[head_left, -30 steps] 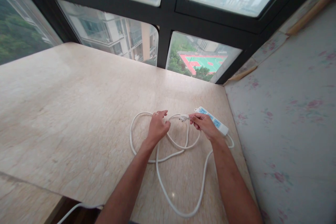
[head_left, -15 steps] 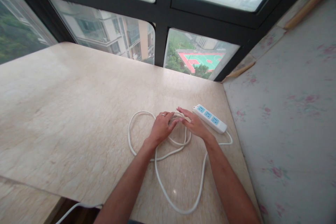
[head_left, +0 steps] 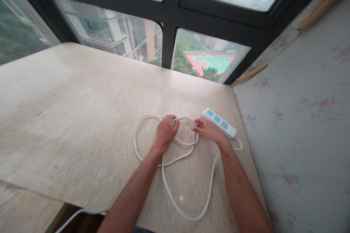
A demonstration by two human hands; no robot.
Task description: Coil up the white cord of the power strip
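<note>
A white power strip with blue sockets lies near the right edge of a beige marble table. Its long white cord runs in loose loops across the table in front of me. My left hand, a ring on one finger, is closed around the cord's plug end at the top of the loops. My right hand is curled on the cord just right of it, next to the power strip.
Dark-framed windows stand behind the table, looking down on buildings and a sports court. A floral-patterned padded surface rises along the right side. Another white cable hangs off the table's front edge at lower left.
The plug end passed from my right hand to my left, which has closed on it. My right hand flattened near the left hand, then curled onto the cord.
</note>
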